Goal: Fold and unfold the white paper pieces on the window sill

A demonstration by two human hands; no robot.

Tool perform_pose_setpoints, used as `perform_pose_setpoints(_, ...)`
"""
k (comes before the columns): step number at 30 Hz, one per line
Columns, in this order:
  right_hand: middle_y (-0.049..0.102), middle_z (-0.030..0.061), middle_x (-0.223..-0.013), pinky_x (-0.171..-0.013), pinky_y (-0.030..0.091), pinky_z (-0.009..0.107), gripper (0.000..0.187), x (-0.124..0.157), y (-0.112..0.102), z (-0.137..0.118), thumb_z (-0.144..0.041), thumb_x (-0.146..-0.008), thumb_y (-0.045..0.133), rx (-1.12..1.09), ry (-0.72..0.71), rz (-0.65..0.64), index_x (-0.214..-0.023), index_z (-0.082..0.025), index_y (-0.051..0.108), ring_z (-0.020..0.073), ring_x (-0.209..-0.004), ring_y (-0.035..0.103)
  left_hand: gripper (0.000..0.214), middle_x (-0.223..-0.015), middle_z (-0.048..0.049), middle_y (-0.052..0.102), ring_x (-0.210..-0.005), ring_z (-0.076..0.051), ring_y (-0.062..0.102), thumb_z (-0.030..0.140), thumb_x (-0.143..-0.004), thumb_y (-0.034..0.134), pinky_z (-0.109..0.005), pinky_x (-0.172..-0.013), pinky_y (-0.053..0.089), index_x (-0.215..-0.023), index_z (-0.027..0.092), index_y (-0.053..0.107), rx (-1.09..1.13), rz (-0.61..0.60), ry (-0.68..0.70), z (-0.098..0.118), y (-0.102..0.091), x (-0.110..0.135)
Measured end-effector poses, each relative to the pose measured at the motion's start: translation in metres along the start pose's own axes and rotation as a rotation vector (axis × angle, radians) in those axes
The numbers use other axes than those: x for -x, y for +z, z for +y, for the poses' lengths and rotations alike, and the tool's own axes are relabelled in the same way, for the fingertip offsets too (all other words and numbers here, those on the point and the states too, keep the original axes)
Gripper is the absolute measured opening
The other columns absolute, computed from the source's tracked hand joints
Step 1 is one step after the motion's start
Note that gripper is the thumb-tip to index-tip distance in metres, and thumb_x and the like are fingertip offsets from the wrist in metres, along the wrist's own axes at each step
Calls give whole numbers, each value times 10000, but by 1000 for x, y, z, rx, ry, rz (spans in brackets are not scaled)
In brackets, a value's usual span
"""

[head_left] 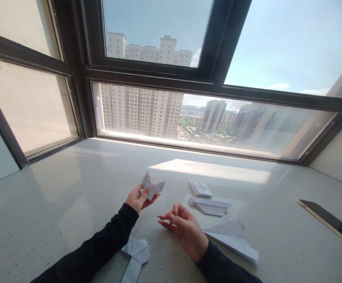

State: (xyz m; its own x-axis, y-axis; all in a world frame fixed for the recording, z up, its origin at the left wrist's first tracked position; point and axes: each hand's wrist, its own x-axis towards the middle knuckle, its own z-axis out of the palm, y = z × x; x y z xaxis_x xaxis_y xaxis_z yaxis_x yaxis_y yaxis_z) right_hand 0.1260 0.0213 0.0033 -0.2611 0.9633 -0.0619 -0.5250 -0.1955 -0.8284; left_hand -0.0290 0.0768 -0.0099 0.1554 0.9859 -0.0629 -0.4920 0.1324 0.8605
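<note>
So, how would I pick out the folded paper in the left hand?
Below the windows is a speckled counter. Over it, the left hand holds the folded paper, with two winglike points. Unlike the other folded papers, which lie on the counter, it alone is held.

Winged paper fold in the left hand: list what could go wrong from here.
A tight pinch from the left hand might crease the winged paper fold. The right sleeve, beside the large white fold in view, could brush it aside. The left sleeve, alongside the lower white fold in view, might drag it.
</note>
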Motion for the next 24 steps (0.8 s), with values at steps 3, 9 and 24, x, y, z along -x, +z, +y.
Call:
perform_pose_setpoints(3, 543, -60, -565, -700, 436, 290, 324, -1, 0, 0, -209, -520, 743, 0, 2, -3, -584, -183, 426, 159, -717, 623, 388, -785, -119, 666, -754, -210, 633, 281, -638, 680, -285, -715, 479, -950, 108, 529, -14, -10, 6, 0, 0, 0)
perform_pose_setpoints(9, 537, -57, -629, -686, 433, 285, 322, 1, 0, 0, -204, -516, 745, -27, 7, -16, -586, -181, 431, 154, -746, 608, 401, -777, -101, 671, -757, -202, 633, 301, -628, 685, -270, -703, 481, -949, 121, 526, -31, -14, 9, 0, 0, 1)
perform_pose_setpoints(24, 547, -40, -642, -670, 451, 302, 310, 1, -1, 1, -202, -517, 750, -10, 12, -26, -577, -175, 447, 157, -751, 589, 350, -768, -96, 673, -737, -195, 642, 258, -645, 677, -237, -667, 491, -927, 122, 520, -11, -8, 3, 3, 3, 3)
